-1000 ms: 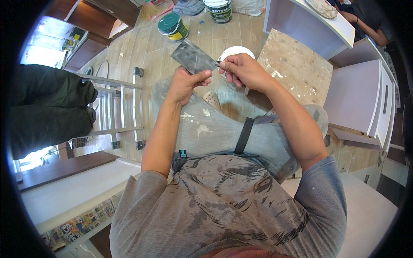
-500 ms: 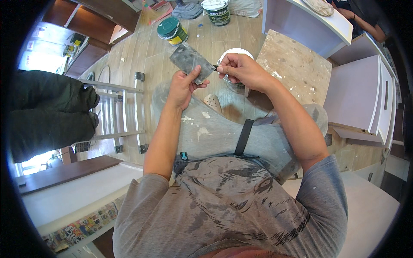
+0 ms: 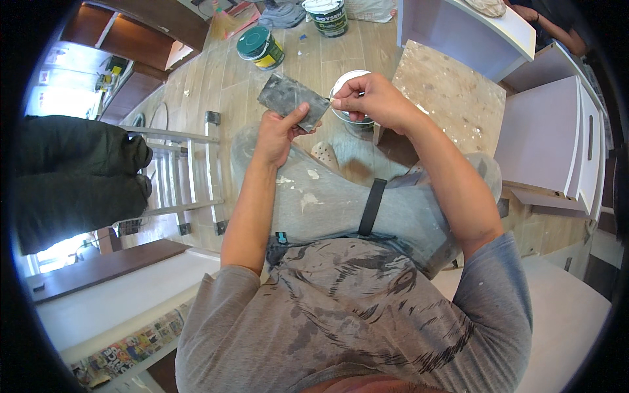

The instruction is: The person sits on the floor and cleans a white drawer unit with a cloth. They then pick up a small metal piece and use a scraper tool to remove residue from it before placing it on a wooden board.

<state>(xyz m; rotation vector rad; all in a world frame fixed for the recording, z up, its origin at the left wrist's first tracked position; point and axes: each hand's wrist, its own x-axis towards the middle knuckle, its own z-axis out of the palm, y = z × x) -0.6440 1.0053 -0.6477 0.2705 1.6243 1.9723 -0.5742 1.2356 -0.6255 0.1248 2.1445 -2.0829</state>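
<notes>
A dark grey flat rectangular piece (image 3: 283, 95), dusty and scuffed like worn sandpaper, is gripped in my left hand (image 3: 283, 130), thumb on top and fingers beneath. At its right corner, my right hand (image 3: 373, 101) has thumb and index finger pinched together. Something small and dark shows at those fingertips; whether it is part of the grey piece I cannot tell. Below and behind my right hand stands a white-rimmed bucket (image 3: 337, 84), partly covered by the hand. Both hands are above my paint-spotted grey trousers (image 3: 314, 203).
A stained wooden board (image 3: 452, 98) lies to the right, beside white cabinet pieces (image 3: 540, 137). Paint pails, one with a green lid (image 3: 254, 40), stand ahead. An aluminium ladder (image 3: 190, 164) is at the left, near another person's dark-trousered legs (image 3: 78, 177). Another person's arm (image 3: 557, 36) shows far right.
The grey piece has tilted slightly in my left hand. My right hand has shifted a little, still pinching at the corner, and less of the dark bit shows at its fingertips.
</notes>
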